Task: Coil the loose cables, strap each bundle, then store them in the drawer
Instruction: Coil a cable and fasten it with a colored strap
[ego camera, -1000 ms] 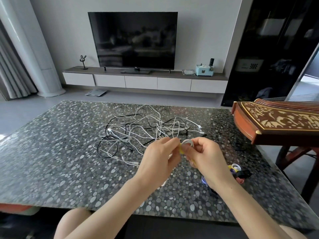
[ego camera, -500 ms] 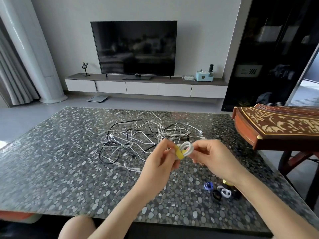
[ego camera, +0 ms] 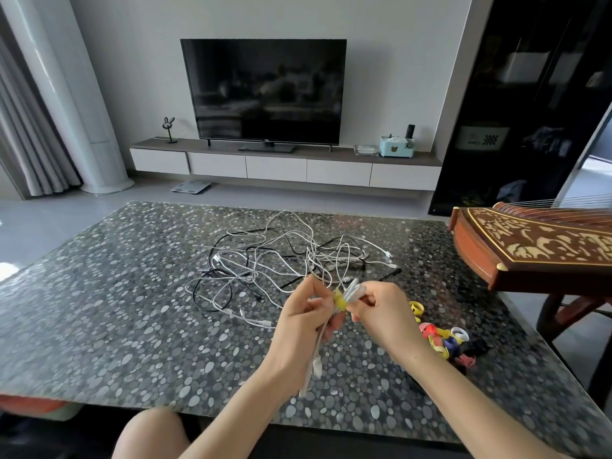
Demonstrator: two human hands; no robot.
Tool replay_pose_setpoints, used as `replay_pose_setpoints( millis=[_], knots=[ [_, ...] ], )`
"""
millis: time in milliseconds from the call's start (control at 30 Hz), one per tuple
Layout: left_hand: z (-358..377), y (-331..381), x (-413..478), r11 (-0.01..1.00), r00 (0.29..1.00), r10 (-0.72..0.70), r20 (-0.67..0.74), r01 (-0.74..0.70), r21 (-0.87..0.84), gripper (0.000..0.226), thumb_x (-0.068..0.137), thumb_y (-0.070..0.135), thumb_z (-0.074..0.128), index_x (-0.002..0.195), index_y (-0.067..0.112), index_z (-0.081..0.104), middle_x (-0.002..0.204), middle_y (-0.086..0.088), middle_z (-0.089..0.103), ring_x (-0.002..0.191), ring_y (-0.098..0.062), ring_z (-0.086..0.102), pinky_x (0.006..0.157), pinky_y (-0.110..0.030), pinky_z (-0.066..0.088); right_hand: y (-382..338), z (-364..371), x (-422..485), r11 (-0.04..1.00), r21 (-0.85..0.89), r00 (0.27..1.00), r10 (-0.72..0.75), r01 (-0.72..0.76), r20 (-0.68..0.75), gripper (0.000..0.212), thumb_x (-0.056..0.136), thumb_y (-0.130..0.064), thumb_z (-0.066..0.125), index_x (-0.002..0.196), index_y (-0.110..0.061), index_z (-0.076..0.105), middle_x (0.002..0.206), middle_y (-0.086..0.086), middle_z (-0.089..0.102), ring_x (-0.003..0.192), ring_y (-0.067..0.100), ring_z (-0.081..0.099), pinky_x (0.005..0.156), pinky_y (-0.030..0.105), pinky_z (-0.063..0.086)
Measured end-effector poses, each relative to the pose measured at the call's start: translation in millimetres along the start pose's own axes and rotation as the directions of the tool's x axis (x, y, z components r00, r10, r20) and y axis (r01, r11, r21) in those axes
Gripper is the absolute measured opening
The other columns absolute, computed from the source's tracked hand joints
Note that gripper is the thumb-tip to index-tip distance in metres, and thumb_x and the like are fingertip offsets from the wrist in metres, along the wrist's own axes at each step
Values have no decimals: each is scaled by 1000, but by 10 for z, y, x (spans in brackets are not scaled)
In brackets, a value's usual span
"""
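Observation:
Above the pebble-patterned table [ego camera: 99, 309], my left hand [ego camera: 306, 318] grips a coiled white cable bundle [ego camera: 353, 291] whose plug ends hang down below my palm. A yellow strap [ego camera: 340, 301] wraps the bundle's middle, and my right hand [ego camera: 381, 309] pinches the bundle and strap from the right. Behind my hands lies a tangle of loose white and black cables [ego camera: 281, 260] on the table. A pile of coloured straps [ego camera: 447, 339] sits to the right of my right wrist.
A carved wooden zither [ego camera: 536, 246] on a stand overhangs the table's right edge. Beyond the table, a low TV cabinet with white drawers [ego camera: 275, 168] runs along the wall under a television [ego camera: 265, 91]. My knee [ego camera: 149, 435] shows below the front edge.
The view has tilted up a little. My hands turned the white bundle, and the yellow strap now sits wrapped round its middle; the bundle's plug ends now hang below my left hand.

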State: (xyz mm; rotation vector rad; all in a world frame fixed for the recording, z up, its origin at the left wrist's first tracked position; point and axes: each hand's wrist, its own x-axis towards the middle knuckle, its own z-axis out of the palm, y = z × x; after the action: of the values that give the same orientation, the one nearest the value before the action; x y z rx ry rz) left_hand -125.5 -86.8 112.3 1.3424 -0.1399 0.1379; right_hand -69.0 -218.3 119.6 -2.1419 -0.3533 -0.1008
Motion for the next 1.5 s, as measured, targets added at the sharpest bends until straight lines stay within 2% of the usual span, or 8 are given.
replay_pose_setpoints(
  millis=[300, 500, 600, 1000, 1133, 1267, 1400, 1500],
  knots=[
    [-117, -23, 14, 805, 955, 297, 13, -258, 534, 26, 90, 5, 59, 80, 29, 62, 66, 6, 62, 51, -12, 45, 48, -24, 34, 3, -2, -74, 987, 128, 995, 89, -95, 50, 29, 88, -15, 65, 59, -18, 63, 46, -6, 56, 42, 5, 45, 48, 24, 36],
    [-161, 14, 108, 527, 861, 492, 130, -413, 743, 15, 87, -1, 57, 94, 5, 68, 61, 15, 53, 48, 1, 47, 47, -6, 31, -105, -11, -495, 948, 282, 983, 105, -145, 152, 21, 92, -21, 59, 74, -13, 65, 48, -4, 55, 44, 8, 46, 47, 20, 36],
    [-118, -37, 106, 457, 834, 498, 238, -486, 745, 12, 81, -10, 52, 83, -3, 61, 62, 1, 58, 51, -11, 50, 45, -24, 41, -226, -44, -589, 885, 432, 981, 115, -172, 156, 24, 93, -14, 58, 71, -7, 63, 48, -2, 49, 42, 11, 39, 41, 20, 31],
    [-112, -15, 31, 517, 841, 424, 336, -529, 673, 21, 83, 1, 61, 68, 8, 48, 57, 12, 42, 51, -6, 37, 49, -11, 27, -364, -325, -312, 426, 666, 788, 262, -612, 557, 7, 80, -1, 59, 81, 5, 57, 51, 4, 48, 37, 6, 38, 30, 15, 29],
    [-72, 6, 46, 802, 949, 261, 177, -315, 508, 21, 86, 6, 66, 68, 12, 56, 57, 2, 59, 46, -3, 43, 46, -15, 32, -332, -448, -290, 637, 600, 866, 249, -483, 433, 20, 87, -12, 60, 79, 5, 66, 53, 8, 55, 39, 11, 45, 33, 18, 34],
    [-40, 66, 134, 995, 990, -74, 118, 66, 72, 26, 86, 2, 62, 64, 8, 52, 55, -10, 61, 42, -14, 42, 40, -18, 28, -176, -545, -213, 944, 325, 997, 70, -55, -33, 21, 96, -18, 53, 87, -17, 72, 60, 1, 62, 47, 10, 51, 42, 16, 39],
    [-4, 109, 193, 956, 952, -233, 196, 261, -131, 21, 79, 4, 60, 65, 6, 45, 53, -15, 57, 39, -16, 39, 38, -18, 24, -29, -404, -139, 956, 292, 954, -58, -32, 293, 44, 95, 1, 47, 120, -32, 61, 113, -13, 66, 104, 1, 61, 90, 21, 50],
    [-1, 127, 198, 938, 934, -247, 258, 297, -179, 17, 75, 7, 60, 66, 5, 46, 54, -16, 57, 38, -14, 42, 37, -17, 24, 70, -264, -107, 912, 407, 926, -118, -41, 358, 37, 90, -1, 57, 120, -22, 62, 112, -8, 69, 106, 5, 62, 88, 20, 49]
  ],
)
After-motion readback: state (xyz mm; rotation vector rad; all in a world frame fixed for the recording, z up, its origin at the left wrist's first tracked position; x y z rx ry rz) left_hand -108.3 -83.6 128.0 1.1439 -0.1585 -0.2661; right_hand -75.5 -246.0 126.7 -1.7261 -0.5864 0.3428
